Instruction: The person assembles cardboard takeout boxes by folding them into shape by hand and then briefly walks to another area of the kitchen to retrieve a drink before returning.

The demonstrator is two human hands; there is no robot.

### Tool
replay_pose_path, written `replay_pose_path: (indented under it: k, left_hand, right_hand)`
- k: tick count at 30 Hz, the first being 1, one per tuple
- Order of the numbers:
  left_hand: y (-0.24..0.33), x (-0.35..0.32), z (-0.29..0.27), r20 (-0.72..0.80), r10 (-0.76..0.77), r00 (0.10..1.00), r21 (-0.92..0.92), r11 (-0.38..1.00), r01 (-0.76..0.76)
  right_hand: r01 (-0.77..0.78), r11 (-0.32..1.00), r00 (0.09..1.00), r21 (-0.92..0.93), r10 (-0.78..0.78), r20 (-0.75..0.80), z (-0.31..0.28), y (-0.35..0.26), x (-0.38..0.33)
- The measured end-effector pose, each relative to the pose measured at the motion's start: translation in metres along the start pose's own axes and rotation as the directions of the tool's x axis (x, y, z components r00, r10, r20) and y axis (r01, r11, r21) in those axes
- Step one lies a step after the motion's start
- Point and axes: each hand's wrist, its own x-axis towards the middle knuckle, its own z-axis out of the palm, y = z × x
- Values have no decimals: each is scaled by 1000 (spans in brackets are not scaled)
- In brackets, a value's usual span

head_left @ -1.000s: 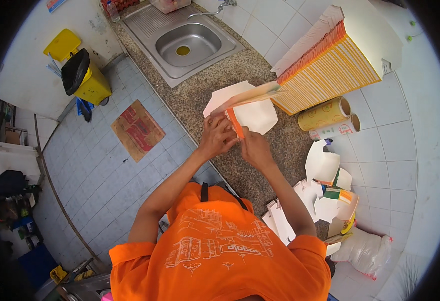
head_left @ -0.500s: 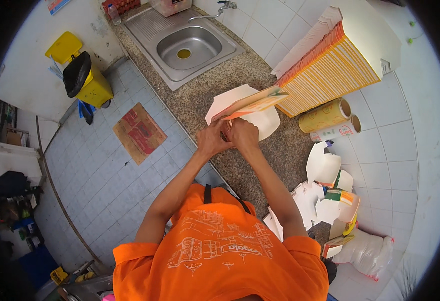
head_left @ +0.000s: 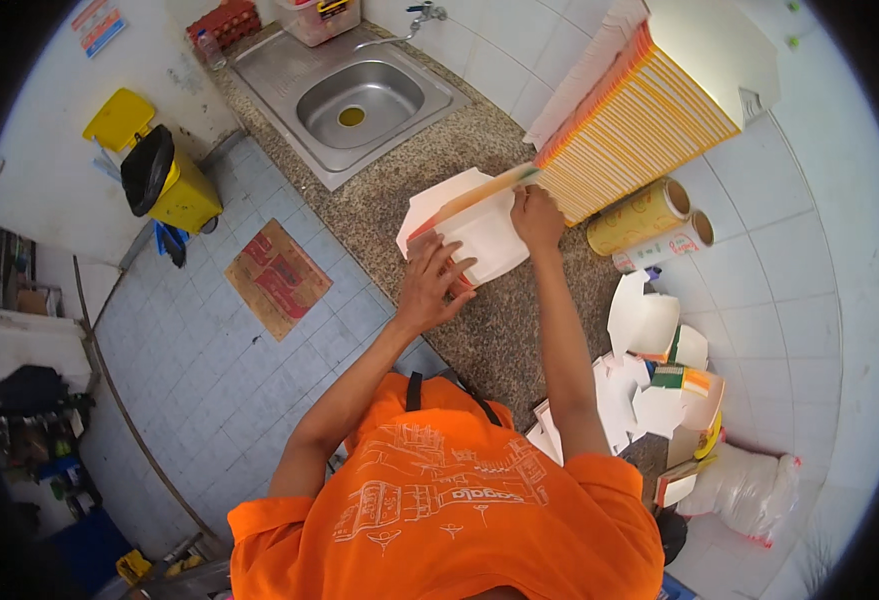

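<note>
Carton [head_left: 489,240]: probably light, stiff, crease-prone; hold by edges. Right hand [head_left: 538,220] pinches a corner; left of that grip, left hand [head_left: 428,285] spreads loosely.

Two hands [head_left: 433,282] [head_left: 538,218] on at least one carton [head_left: 494,240], one carton stack [head_left: 639,130] far right, two rolls [head_left: 634,222] [head_left: 662,245] right, one far sink [head_left: 359,105], one tap [head_left: 386,43], one yellow bin [head_left: 186,200] left

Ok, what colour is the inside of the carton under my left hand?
The carton is white inside; the head view shows it best.
</note>
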Motion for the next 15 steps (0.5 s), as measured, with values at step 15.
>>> replay_pose_path:
  k: [15]
  left_hand:
    - [-5,-10,25,103,100,990,151,982,-115]
  right_hand:
    - [-364,929,873,68,366,-323,-60,235,-30]
